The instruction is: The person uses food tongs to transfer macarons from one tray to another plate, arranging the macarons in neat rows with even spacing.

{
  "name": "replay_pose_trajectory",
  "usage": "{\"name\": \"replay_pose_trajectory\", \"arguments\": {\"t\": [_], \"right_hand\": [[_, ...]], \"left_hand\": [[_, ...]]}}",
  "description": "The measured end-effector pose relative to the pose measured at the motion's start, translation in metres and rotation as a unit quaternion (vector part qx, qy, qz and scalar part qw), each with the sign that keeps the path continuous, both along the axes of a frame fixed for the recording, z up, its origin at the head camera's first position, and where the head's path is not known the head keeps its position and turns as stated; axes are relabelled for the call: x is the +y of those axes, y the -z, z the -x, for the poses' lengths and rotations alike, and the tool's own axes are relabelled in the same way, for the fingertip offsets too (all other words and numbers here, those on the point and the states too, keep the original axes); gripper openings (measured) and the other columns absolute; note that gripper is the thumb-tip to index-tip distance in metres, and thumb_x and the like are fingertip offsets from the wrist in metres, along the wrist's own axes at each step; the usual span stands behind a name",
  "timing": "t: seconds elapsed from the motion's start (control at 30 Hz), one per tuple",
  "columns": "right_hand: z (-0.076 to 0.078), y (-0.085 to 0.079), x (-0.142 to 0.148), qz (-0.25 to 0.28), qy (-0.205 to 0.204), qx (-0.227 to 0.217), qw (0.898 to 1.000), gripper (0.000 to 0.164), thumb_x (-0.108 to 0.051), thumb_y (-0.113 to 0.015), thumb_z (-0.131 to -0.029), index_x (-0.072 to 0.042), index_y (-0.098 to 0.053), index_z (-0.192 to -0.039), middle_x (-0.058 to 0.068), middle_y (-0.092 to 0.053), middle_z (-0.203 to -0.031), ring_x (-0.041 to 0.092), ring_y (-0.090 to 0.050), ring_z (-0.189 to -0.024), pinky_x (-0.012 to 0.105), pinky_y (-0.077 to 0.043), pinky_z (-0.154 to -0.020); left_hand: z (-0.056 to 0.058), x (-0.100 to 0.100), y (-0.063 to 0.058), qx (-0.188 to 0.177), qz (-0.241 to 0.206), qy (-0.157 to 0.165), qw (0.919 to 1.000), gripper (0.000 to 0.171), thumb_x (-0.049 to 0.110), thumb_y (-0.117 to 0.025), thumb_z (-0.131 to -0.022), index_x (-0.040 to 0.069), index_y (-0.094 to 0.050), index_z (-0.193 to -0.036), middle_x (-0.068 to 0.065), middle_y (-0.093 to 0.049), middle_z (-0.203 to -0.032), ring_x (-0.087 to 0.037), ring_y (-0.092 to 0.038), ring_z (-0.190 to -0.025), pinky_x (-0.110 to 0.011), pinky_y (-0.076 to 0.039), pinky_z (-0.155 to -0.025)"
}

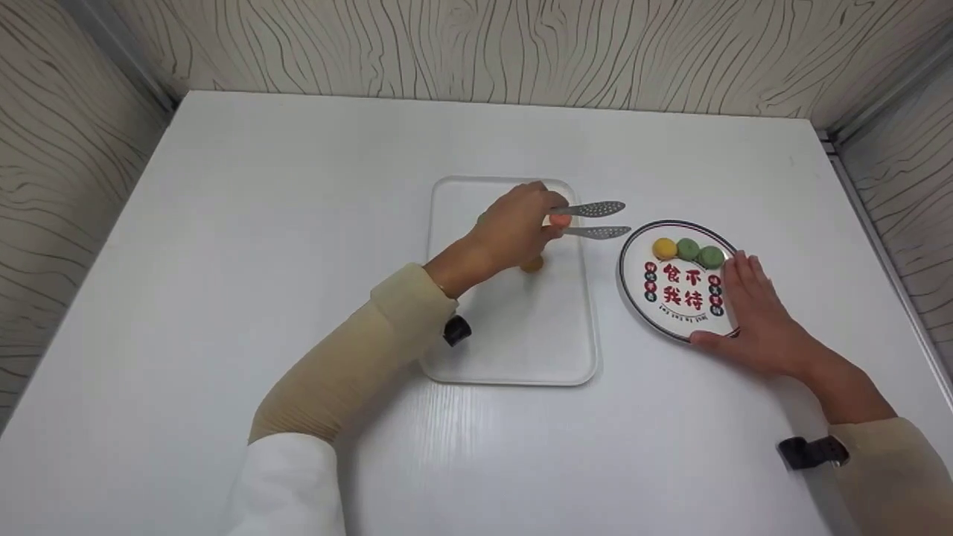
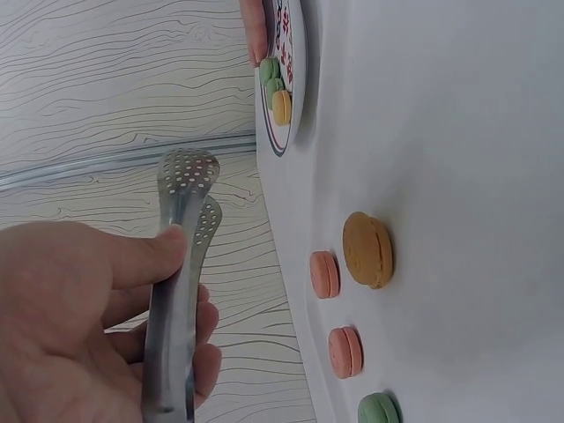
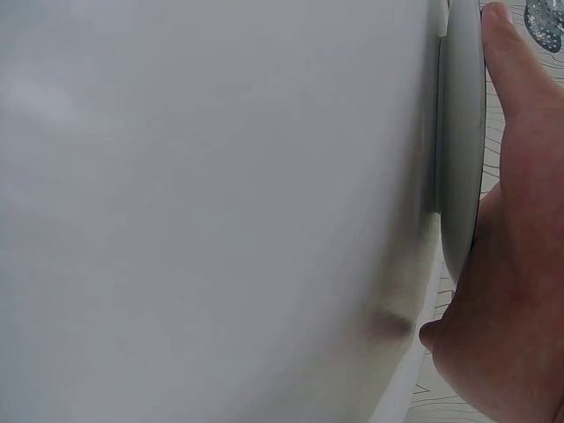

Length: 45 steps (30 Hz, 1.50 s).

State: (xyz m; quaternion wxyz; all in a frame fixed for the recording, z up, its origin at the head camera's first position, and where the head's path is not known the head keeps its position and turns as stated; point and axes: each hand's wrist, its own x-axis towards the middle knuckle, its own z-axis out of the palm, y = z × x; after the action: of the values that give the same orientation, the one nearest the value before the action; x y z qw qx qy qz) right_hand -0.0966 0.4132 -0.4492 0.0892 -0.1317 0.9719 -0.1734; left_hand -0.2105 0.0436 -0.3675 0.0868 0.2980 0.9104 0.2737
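Note:
My left hand (image 1: pixel 514 223) holds metal tongs (image 1: pixel 595 210) with perforated tips over the white tray (image 1: pixel 514 350). The tips stand apart with nothing between them in the left wrist view. Below the tongs sit an orange-brown macaron (image 2: pixel 367 250), two pink macarons (image 2: pixel 345 352) and a green one (image 2: pixel 378 408) cut off by the frame. One pink macaron (image 1: pixel 560 218) shows between the tong arms in the head view. My right hand (image 1: pixel 763 327) touches the right rim of a round plate (image 1: pixel 631 279), fingers extended, thumb at its near edge. A yellow macaron (image 1: pixel 665 249) and two green macarons (image 1: pixel 700 253) lie along the plate's far side.
The tray and plate stand side by side on a white table (image 1: pixel 298 186). Wood-grain panels (image 1: pixel 484 52) enclose the table's back and sides. Black straps with small devices (image 1: pixel 808 452) are on both wrists.

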Motion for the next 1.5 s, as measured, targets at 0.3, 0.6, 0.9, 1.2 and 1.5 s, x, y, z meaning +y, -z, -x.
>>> {"name": "replay_pose_trajectory", "arguments": {"t": [0.3,0.6,0.9,1.2,1.5], "right_hand": [[-0.001,0.000,0.000,-0.003,0.003,-0.002,1.000,0.119,-0.050,-0.072,-0.090,0.013,0.004,-0.156,0.035,0.011,-0.162,0.045,0.018,-0.151,0.046,0.015,-0.121],[-0.001,0.000,0.000,-0.004,0.002,-0.001,1.000,0.118,-0.050,-0.072,-0.090,0.013,0.004,-0.156,0.036,0.011,-0.162,0.045,0.018,-0.151,0.045,0.015,-0.121],[-0.001,-0.002,-0.001,-0.001,0.010,-0.013,1.000,0.120,-0.052,-0.072,-0.090,0.012,0.005,-0.156,0.034,0.012,-0.163,0.044,0.020,-0.151,0.049,0.013,-0.121],[0.000,-0.002,-0.001,-0.003,0.013,-0.015,1.000,0.120,-0.052,-0.071,-0.089,0.012,0.005,-0.156,0.034,0.012,-0.163,0.044,0.020,-0.151,0.052,0.012,-0.121],[0.000,-0.002,-0.001,-0.006,0.011,-0.014,1.000,0.120,-0.052,-0.071,-0.089,0.013,0.005,-0.156,0.035,0.012,-0.163,0.045,0.019,-0.151,0.049,0.013,-0.121]], "left_hand": [[-0.003,-0.013,0.004,-0.008,-0.035,0.002,0.9994,0.026,0.006,-0.075,-0.093,0.011,-0.075,-0.119,-0.007,-0.069,-0.119,-0.023,-0.060,-0.113,-0.030,-0.048,-0.095],[-0.005,-0.030,0.009,-0.022,-0.030,-0.010,0.9992,0.035,0.006,-0.073,-0.094,0.007,-0.069,-0.129,-0.010,-0.068,-0.123,-0.023,-0.060,-0.113,-0.032,-0.049,-0.097],[-0.007,-0.045,0.013,-0.033,-0.022,-0.016,0.9991,0.041,0.005,-0.074,-0.093,0.005,-0.066,-0.133,-0.013,-0.067,-0.121,-0.026,-0.061,-0.107,-0.033,-0.050,-0.092],[-0.011,-0.061,0.015,-0.056,-0.022,-0.032,0.9977,0.040,0.006,-0.074,-0.093,0.004,-0.066,-0.133,-0.011,-0.067,-0.122,-0.022,-0.061,-0.111,-0.032,-0.050,-0.097],[-0.013,-0.073,0.021,-0.053,-0.014,-0.020,0.9983,0.032,0.007,-0.074,-0.094,0.004,-0.070,-0.125,-0.011,-0.068,-0.116,-0.023,-0.061,-0.105,-0.034,-0.051,-0.092]]}}
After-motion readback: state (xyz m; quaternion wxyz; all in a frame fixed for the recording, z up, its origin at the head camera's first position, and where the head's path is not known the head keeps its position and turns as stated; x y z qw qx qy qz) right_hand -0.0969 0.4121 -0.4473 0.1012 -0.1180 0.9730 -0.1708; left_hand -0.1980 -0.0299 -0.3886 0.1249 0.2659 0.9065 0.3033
